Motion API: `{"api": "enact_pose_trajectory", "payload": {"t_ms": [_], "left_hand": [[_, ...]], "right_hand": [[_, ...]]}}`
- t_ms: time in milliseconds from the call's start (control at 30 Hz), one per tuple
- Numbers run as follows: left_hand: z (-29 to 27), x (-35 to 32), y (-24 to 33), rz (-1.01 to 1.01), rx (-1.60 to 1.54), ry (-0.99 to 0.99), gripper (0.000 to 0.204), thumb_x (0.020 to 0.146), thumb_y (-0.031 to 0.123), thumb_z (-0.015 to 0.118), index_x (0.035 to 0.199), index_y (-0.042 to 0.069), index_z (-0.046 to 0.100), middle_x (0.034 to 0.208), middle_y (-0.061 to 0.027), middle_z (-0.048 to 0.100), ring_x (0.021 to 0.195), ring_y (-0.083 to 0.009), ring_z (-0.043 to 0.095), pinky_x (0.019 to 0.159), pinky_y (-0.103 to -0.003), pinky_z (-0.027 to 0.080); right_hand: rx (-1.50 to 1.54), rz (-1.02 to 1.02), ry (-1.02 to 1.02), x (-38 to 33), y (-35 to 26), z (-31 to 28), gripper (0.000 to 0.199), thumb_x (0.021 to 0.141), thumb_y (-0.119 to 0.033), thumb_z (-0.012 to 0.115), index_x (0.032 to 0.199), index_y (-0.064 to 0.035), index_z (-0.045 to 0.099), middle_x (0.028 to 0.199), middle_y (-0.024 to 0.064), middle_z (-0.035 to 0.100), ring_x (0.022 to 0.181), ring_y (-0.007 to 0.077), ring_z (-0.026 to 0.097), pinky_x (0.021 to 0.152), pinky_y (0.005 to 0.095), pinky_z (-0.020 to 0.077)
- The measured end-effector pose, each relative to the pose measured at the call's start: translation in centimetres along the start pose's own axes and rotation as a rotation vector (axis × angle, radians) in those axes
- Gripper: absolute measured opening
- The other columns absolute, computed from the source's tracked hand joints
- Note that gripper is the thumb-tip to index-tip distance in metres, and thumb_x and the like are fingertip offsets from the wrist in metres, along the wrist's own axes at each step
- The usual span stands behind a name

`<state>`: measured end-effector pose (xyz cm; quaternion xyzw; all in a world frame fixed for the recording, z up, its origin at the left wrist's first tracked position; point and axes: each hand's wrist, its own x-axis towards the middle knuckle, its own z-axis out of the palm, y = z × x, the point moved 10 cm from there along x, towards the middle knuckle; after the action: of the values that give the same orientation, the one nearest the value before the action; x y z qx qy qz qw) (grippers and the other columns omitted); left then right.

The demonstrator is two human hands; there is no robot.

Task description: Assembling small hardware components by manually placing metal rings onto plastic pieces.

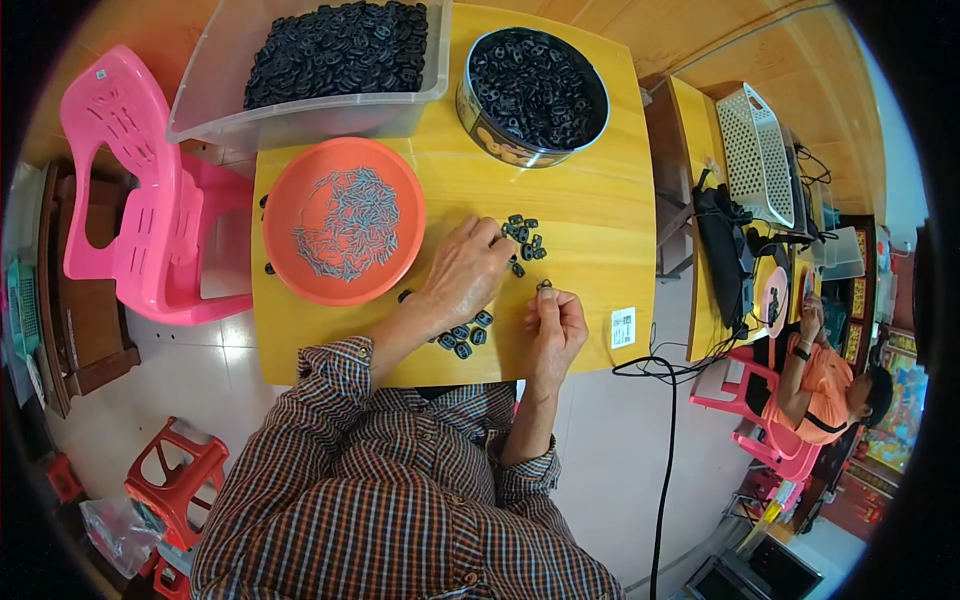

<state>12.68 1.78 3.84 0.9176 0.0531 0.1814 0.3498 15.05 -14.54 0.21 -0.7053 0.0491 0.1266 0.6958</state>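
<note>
My right hand [557, 325] pinches a small black plastic piece [544, 286] between thumb and forefinger, just above the yellow table [600, 260]. Bent and held together, the fingers of my left hand [468, 265] reach down at the edge of a loose group of black two-holed pieces [526, 235]; its fingertips are partly hidden. Another group of black pieces [463, 336] lies by my left wrist, near the table's front edge. To the left of that hand, an orange bowl [283, 262] holds many thin grey metal pieces [360, 215] that look like little springs.
A clear plastic bin [210, 115] and a round tin [520, 152], both full of black pieces, stand at the back. A white label [623, 327] is on the table's right. A black cable [668, 450] hangs beside it. A pink chair [150, 210] stands left; another person [815, 390] sits far right.
</note>
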Motion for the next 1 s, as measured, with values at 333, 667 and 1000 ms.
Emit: {"api": "enact_pose_trajectory", "payload": {"t_ms": [333, 667, 1000], "left_hand": [[-0.8, -0.3, -0.7, -0.050, -0.103, -0.001, 0.020, 0.077, 0.005, 0.065, 0.096, 0.004, 0.061, 0.093, -0.0101, 0.054, 0.090, -0.0293, 0.055, 0.070, -0.038, 0.049], [-2.3, -1.1, -0.8, -0.067, -0.053, -0.019, 0.032, 0.071, 0.006, 0.070, 0.101, 0.003, 0.058, 0.093, -0.0109, 0.054, 0.089, -0.0302, 0.055, 0.072, -0.038, 0.048], [-1.8, -1.6, -0.5, -0.022, -0.073, -0.154, 0.017, 0.074, 0.008, 0.069, 0.088, 0.003, 0.061, 0.089, -0.0093, 0.053, 0.086, -0.0285, 0.055, 0.071, -0.038, 0.048]], "right_hand": [[-0.041, 0.010, -0.002, 0.5, -0.2, 0.0, 0.014, 0.091, -0.016, 0.059, 0.085, -0.0032, 0.058, 0.070, 0.0011, 0.059, 0.057, 0.0046, 0.046, 0.052, 0.0184, 0.0374], [-0.088, -0.048, 0.006, 0.7, -0.7, 0.2, 0.014, 0.092, -0.015, 0.058, 0.086, -0.0020, 0.058, 0.074, 0.0039, 0.062, 0.062, 0.0068, 0.054, 0.058, 0.0198, 0.0427], [-0.111, -0.048, 0.009, 0.8, -0.3, -0.2, 0.015, 0.092, -0.015, 0.059, 0.086, -0.0022, 0.057, 0.075, 0.0038, 0.062, 0.062, 0.0065, 0.052, 0.057, 0.0195, 0.0426]]}}
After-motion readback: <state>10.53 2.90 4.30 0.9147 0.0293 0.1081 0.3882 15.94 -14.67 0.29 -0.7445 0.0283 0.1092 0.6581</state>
